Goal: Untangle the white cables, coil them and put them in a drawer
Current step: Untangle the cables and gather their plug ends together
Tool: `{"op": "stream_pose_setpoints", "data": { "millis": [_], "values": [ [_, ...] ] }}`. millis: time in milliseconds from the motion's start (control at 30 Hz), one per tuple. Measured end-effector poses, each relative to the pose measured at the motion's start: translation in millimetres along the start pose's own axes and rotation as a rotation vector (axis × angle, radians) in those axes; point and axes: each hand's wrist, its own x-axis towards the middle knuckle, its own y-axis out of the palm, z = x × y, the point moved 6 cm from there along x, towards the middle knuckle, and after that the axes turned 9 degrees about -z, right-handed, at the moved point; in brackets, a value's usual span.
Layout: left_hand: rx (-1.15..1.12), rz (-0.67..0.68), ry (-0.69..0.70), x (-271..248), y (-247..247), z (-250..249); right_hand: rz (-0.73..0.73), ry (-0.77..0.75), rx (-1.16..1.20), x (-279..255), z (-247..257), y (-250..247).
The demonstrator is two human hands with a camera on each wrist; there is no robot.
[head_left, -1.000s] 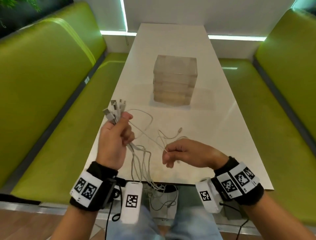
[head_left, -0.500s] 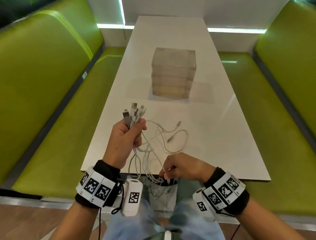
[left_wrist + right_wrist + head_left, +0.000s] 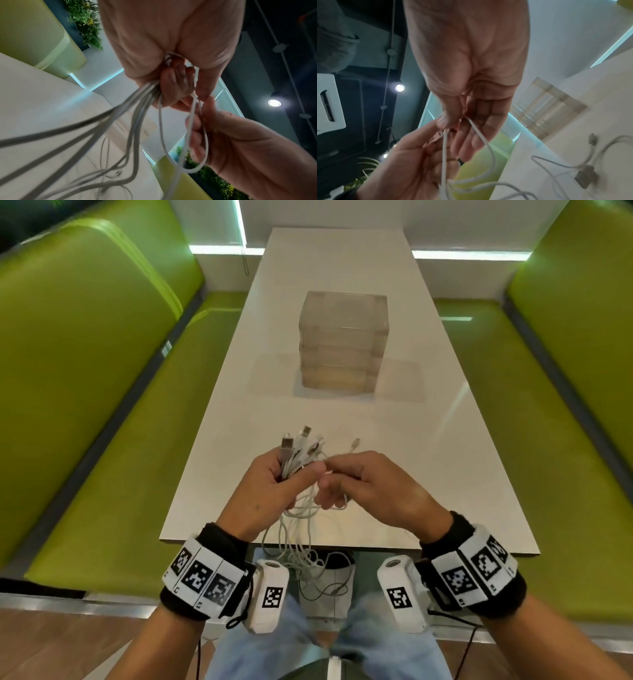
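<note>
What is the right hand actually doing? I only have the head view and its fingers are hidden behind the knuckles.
Observer: In the right wrist view, the right hand pinches a single strand between thumb and fingertips, right beside the left hand.
Operator: Does the left hand hold just the plug ends?
Observer: No. The left wrist view shows the left hand's fingers curled round the white cables, which spill out below the fist in several strands.
Operator: Is anything lying on the table near my hands?
Observer: Yes. The right wrist view shows a loose flat plug with its cable resting on the table, which the hands cover in your view.
</note>
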Motion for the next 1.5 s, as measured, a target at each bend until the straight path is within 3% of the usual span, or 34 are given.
{"op": "stream_pose_setpoints", "data": {
  "millis": [67,200,267,433,567,667,867,1033,1200,1267,1333,1400,1500],
  "values": [
    [-0.098,-0.066,-0.024,3,-10,2,0.024,0.048,-0.007,-3,-9,3],
    [-0.289,-0.120,-0.054,10,-24,5,0.472,0.062,-0.266,-22,-30,29],
    [-0.334,-0.114,-0.059,10,-24,5,0.574,0.082,-0.308,-31,-40,34],
    [-0.401,-0.041,-0.047,8,-12,0,0.166,0.113,-0.101,-17,-28,9],
    [-0.516,0.021,-0.051,5,4,-8,0.227,-0.022,-0.123,-4,-24,44],
    [-0.552,0.015,-0.054,6,7,-17,0.169,-0.082,-0.051,-2,-24,67],
    [-0.516,-0.002,-0.035,11,0,-19,0.014,-0.019,0.186,-11,-37,77],
    [-0.484,0.025,-0.055,14,6,-12,0.097,0.083,0.443,-16,-49,78],
    [-0.433,0.040,-0.090,15,10,-3,0.124,0.085,0.348,-16,-53,78],
    [-0.427,0.024,-0.099,16,8,-2,0.169,0.070,0.194,-11,-53,69],
    [-0.426,0.001,-0.099,18,1,-1,0.073,0.078,-0.040,3,-63,45],
    [-0.422,-0.008,-0.099,19,-5,3,-0.125,0.045,-0.282,18,-72,16],
    [-0.373,-0.024,-0.112,18,-9,9,-0.163,0.099,-0.525,29,-94,-1]
  ]
}}
